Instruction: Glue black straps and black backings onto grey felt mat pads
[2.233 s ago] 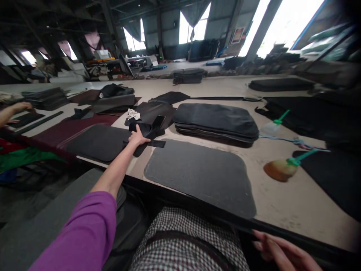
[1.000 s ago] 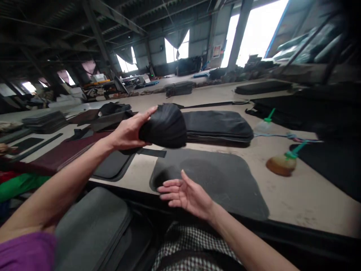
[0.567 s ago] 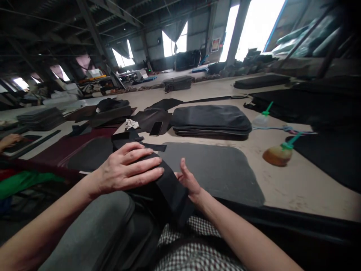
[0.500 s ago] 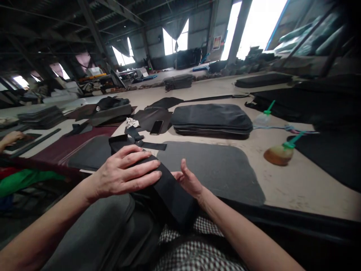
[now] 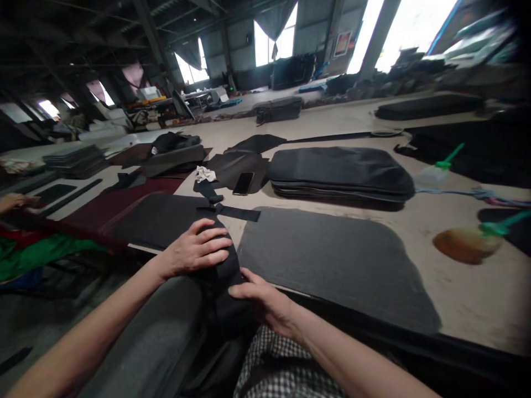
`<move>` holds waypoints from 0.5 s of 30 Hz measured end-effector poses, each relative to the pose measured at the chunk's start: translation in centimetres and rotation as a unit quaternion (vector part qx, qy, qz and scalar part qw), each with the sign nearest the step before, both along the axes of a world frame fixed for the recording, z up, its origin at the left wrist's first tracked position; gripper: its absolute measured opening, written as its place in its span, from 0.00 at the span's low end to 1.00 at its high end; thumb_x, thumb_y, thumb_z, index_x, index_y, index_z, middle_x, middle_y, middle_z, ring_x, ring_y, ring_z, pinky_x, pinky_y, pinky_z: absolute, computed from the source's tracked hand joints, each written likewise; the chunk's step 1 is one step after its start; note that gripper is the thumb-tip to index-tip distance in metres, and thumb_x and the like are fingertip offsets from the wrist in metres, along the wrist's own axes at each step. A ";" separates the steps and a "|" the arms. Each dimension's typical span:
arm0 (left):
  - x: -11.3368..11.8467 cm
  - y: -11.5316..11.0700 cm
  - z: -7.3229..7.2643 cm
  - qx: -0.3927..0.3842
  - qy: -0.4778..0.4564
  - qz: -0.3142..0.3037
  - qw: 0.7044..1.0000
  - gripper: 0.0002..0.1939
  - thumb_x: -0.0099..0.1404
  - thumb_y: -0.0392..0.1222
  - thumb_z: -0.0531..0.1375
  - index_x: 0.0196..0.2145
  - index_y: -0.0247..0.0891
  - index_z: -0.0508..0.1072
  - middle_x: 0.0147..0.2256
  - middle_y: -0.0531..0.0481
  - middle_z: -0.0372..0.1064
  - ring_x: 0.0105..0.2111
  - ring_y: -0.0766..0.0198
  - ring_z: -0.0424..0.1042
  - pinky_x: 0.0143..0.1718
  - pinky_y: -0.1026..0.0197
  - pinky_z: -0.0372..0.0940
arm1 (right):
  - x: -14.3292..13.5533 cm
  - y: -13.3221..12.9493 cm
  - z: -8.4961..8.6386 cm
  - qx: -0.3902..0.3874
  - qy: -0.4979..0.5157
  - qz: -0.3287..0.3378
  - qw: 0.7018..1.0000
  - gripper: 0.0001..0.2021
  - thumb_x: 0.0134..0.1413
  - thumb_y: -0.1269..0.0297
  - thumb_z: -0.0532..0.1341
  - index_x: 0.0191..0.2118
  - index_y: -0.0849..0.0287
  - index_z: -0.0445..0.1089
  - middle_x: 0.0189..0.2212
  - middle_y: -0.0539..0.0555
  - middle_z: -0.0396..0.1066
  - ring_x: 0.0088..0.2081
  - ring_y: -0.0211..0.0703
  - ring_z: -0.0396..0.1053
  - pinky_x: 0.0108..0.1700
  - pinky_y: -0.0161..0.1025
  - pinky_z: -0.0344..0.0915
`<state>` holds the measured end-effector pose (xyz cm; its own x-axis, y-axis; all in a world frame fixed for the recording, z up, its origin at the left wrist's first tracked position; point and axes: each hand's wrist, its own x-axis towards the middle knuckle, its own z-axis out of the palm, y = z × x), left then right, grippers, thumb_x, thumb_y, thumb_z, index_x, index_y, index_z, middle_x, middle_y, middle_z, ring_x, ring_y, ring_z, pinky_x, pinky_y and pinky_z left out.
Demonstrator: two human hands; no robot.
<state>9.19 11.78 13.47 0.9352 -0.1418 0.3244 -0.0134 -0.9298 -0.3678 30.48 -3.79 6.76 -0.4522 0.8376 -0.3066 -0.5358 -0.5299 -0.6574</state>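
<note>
A long black strip (image 5: 230, 276) runs from the table edge down toward my lap. My left hand (image 5: 199, 249) lies on the strip's upper part, palm down, with its fingers stretched out and slightly apart. Lower down, my right hand (image 5: 265, 301) pinches the strip's right edge, thumb on top and the other fingers beneath. Beyond my hands, a short black strip (image 5: 238, 213) lies on the table. A flat dark grey panel (image 5: 332, 254) with rounded corners is to the right of my hands, and another dark panel (image 5: 153, 218) is to the left.
Behind the grey panel is a stack of black pieces (image 5: 340, 171), with a phone (image 5: 243, 183) to its left. Two green-tipped bottles stand on the right, one with brown liquid (image 5: 464, 245). At the far left, another person's hand (image 5: 14, 203) rests by dark pieces.
My right hand, open before with its thumb raised, has closed on the strip's edge and moved left and down. The strip hangs more steeply. The view has shifted, moving the table things rightward.
</note>
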 end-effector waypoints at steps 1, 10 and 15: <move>0.3 1.2 0.2 0.008 0.013 -0.006 1.000 0.14 0.74 0.33 0.57 0.54 0.46 0.71 0.60 0.49 0.73 0.67 0.56 0.63 0.72 0.40 0.51 | -0.4 0.9 0.2 -0.007 -0.003 -0.013 1.000 0.34 0.41 0.58 0.75 0.57 0.55 0.68 0.44 0.53 0.76 0.46 0.50 0.73 0.45 0.41 0.66; 1.7 15.3 1.7 0.018 -0.023 0.049 0.998 0.26 0.74 0.33 0.57 0.63 0.59 0.66 0.65 0.53 0.67 0.69 0.61 0.60 0.73 0.43 0.47 | -3.0 11.4 2.1 0.108 -0.026 -0.197 0.974 0.24 0.50 0.54 0.70 0.52 0.53 0.69 0.39 0.49 0.73 0.36 0.40 0.68 0.37 0.36 0.64; -0.1 17.9 -5.0 -0.117 0.108 0.145 0.977 0.32 0.73 0.30 0.51 0.69 0.56 0.61 0.71 0.50 0.57 0.72 0.58 0.52 0.69 0.49 0.53 | -4.8 12.8 0.5 -0.005 -0.163 -0.117 0.980 0.25 0.58 0.48 0.64 0.58 0.52 0.66 0.53 0.57 0.72 0.49 0.49 0.70 0.42 0.45 0.68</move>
